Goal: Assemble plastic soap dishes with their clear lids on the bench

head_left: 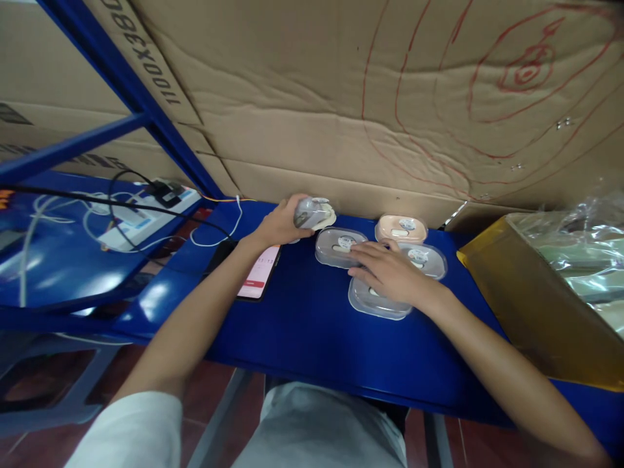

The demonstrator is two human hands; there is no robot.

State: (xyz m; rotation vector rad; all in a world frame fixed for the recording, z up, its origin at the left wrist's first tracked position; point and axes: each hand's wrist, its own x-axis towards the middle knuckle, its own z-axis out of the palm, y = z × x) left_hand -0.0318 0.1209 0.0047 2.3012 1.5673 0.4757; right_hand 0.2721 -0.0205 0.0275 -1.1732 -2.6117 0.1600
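My left hand [283, 223] is closed around a clear plastic case [312, 213] with a pale rim, tilted above the back of the blue table. Several similar cases lie to its right. One grey-looking clear case [327, 247] is under the fingertips of my right hand [385, 268], whose fingers are stretched out and spread. Below that palm sits another clear case [377, 307], partly covered by the hand. A third clear case [431, 260] shows just past the knuckles. Behind them is a peach-coloured case [400, 229] with a round sticker.
A phone [258, 276] with a lit screen lies by my left forearm. White power strips [146, 218] and tangled cables are at the left. A carton with plastic-wrapped contents [546, 305] stands at the right. A cardboard wall [292, 97] and a blue metal frame [117, 78] bound the back.
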